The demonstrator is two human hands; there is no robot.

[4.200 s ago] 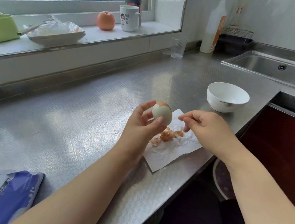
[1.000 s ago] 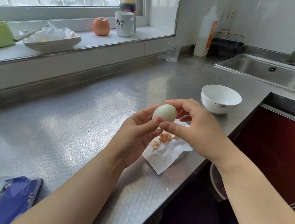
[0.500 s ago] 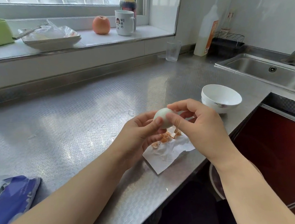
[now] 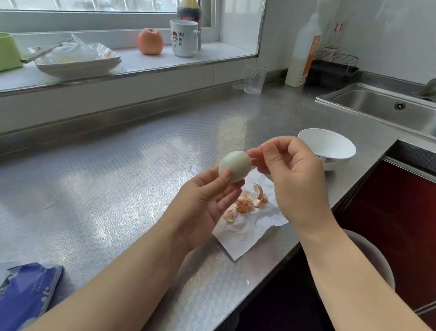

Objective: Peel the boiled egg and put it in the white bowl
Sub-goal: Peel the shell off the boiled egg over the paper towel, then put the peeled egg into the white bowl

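The boiled egg (image 4: 235,166), pale and smooth with no brown shell showing on the side that faces the camera, is held up above the counter (image 4: 104,190) near the middle of the view. The left hand (image 4: 206,200) lies palm-up beneath it, the thumb pressed on the egg's front and the fingers curled round its underside. The right hand (image 4: 294,169) meets the egg from 3 o'clock, its thumb and forefinger pinched together at the egg's right end and the other fingers loosely curled; whether they pinch a scrap of shell or the egg itself cannot be told. Below the hands, toward 6 o'clock of the egg, a crumpled white paper napkin (image 4: 243,231) lies at the counter's front edge with a small heap of brown shell pieces (image 4: 248,202) on it. The white bowl (image 4: 332,145) stands on the counter at 3 o'clock of the egg, just behind the right hand, apart from the napkin. A steel sink (image 4: 395,109) is set into the counter at 2 o'clock, and a blue plastic bag (image 4: 18,298) lies at 8 o'clock.
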